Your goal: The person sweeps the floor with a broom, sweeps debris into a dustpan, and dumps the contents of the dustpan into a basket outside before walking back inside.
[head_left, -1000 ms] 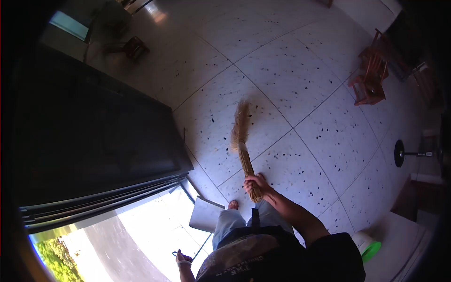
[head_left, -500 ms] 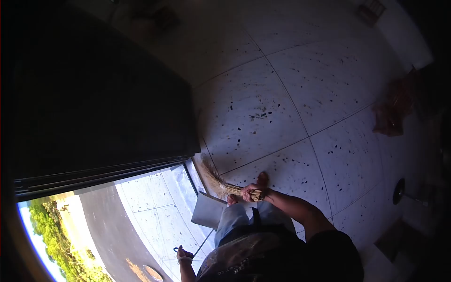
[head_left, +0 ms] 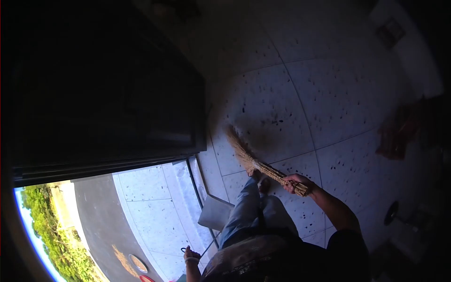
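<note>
My right hand [head_left: 299, 182] is wrapped round the bound stalk handle of a straw broom [head_left: 273, 173]. The broom slants up and left, its fanned bristles over the tiled floor [head_left: 263, 89] in front of my feet. Low on the left, my left hand [head_left: 191, 254] is closed round the thin long handle of a dustpan. The grey pan of the dustpan [head_left: 215, 212] hangs beside my left leg, near the doorway. Small dark bits of debris [head_left: 277, 122] are scattered over the tiles.
A dark door or panel [head_left: 108, 103] stands at the left, with a bright doorway sill [head_left: 195, 176] below it. Outside lie a round tray [head_left: 138, 263] and a straw-coloured patch [head_left: 123, 259]. Reddish bags [head_left: 392, 141] and a dark round object [head_left: 391, 212] are on the right.
My right hand has swung the broom forward and to the right, away from the sill. The dustpan and my left hand have shifted slightly right in view, and my feet have moved.
</note>
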Action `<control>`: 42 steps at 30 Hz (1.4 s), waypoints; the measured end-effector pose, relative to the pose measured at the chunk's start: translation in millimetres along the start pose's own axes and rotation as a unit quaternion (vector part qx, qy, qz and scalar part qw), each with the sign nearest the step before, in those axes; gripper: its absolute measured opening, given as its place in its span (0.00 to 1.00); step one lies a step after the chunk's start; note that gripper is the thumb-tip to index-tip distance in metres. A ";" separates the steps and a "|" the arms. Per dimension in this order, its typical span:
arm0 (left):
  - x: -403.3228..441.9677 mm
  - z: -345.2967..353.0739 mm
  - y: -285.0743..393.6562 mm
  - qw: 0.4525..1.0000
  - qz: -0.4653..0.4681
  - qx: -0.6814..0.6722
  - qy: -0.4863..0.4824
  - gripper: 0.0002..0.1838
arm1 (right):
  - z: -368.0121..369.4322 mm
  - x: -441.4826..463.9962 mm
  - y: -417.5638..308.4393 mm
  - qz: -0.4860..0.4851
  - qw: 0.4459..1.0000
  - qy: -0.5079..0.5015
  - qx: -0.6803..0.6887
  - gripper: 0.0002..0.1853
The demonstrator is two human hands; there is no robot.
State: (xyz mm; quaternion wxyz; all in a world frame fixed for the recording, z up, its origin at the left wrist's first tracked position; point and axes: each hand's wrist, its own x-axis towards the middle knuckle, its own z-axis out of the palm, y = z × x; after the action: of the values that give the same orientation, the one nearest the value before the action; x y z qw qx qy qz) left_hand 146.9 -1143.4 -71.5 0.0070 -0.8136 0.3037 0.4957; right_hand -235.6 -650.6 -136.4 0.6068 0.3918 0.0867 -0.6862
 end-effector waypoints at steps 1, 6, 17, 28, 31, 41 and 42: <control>1.8 10.3 0.9 1.000 -0.010 0.000 0.013 0.21 | 9.8 -5.2 -2.9 -0.001 1.000 0.000 -0.026 0.12; 12.0 54.1 8.1 0.999 -0.002 0.026 0.034 0.21 | 76.2 -30.5 -27.0 -0.059 0.984 0.050 -0.162 0.10; -44.6 39.7 -49.8 0.997 0.075 0.021 0.008 0.16 | 121.6 -48.3 -80.8 -0.308 0.833 0.237 -0.394 0.09; -29.3 33.4 -73.0 0.988 0.113 0.022 -0.099 0.19 | 114.2 -36.0 -164.6 -0.421 0.837 0.229 -0.264 0.11; -26.0 29.9 -82.0 0.988 0.106 0.012 -0.108 0.19 | 129.2 -44.0 -185.7 -0.429 0.842 0.223 -0.238 0.11; -53.7 105.9 -127.7 0.991 0.090 -0.024 -0.096 0.18 | 106.2 22.2 -311.4 -0.376 0.832 0.241 -0.328 0.11; -57.3 113.9 -129.9 0.991 0.088 -0.025 -0.097 0.18 | 93.4 27.2 -300.5 -0.366 0.810 0.263 -0.375 0.10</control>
State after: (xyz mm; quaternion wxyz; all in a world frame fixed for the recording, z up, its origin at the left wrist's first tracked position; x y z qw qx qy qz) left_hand 102.0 -974.0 -120.6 -0.0273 -0.7315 0.3595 0.5787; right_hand -545.4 -652.2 -197.6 0.3649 0.2383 0.6307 -0.6421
